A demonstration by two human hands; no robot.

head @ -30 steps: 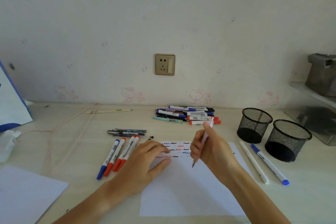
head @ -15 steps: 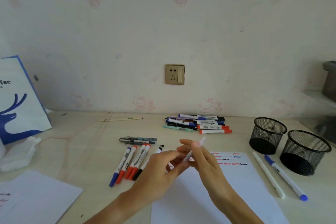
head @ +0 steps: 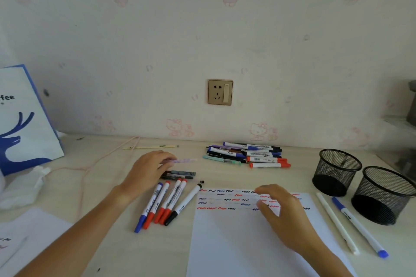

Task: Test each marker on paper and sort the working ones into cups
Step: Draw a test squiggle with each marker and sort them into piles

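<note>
Head view: left hand (head: pixel 149 170) pinching pale purple marker (head: pixel 182 161), blurred, just above dark pens (head: pixel 180 175) behind row of five markers (head: pixel 165 203). Right hand (head: pixel 281 211) loosely open, empty, over scribbled paper (head: pixel 236 243). Untested pile (head: pixel 247 154) near wall. Mesh cups (head: pixel 336 172) at right; two markers (head: pixel 351 224) lying just beside them.

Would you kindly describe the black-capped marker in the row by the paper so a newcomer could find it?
Start at the white paper with squiggles. Just off its left edge lies a slanted row of markers. The black-capped marker is nearest the paper; the others have red or blue caps.
</note>
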